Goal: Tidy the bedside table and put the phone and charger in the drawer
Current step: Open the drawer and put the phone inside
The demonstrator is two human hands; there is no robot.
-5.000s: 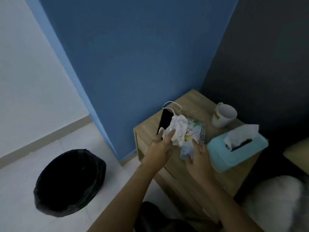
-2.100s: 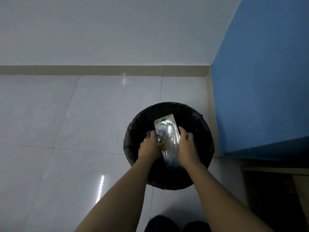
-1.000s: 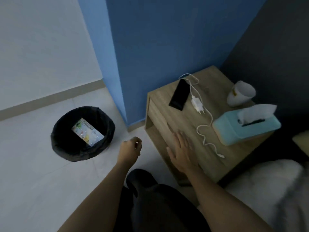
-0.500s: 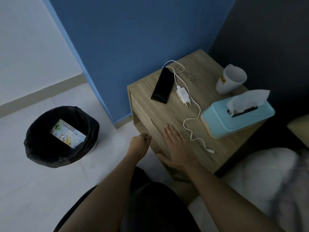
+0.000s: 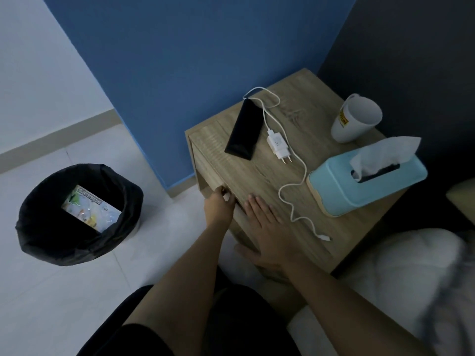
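A wooden bedside table [image 5: 259, 173] stands against the blue wall. A black phone [image 5: 244, 133] lies on its far left part. Beside the phone lies a white charger [image 5: 278, 145], its cable trailing toward the near edge. My left hand [image 5: 219, 205] is curled over the top edge of the drawer front [image 5: 205, 167], fingers hooked under the tabletop lip. My right hand [image 5: 264, 227] rests flat, fingers spread, on the table's near corner. The drawer looks closed.
A white mug [image 5: 356, 118] and a light blue tissue box [image 5: 365, 182] stand on the table's right side. A black-lined waste bin [image 5: 77, 214] with a colourful wrapper inside sits on the floor to the left. White bedding [image 5: 401, 291] lies at lower right.
The crumpled paper and wrapper went from the table into the bin. Since half a second ago my left hand has reached from mid-air to the drawer's top edge; the right hand stays flat on the table.
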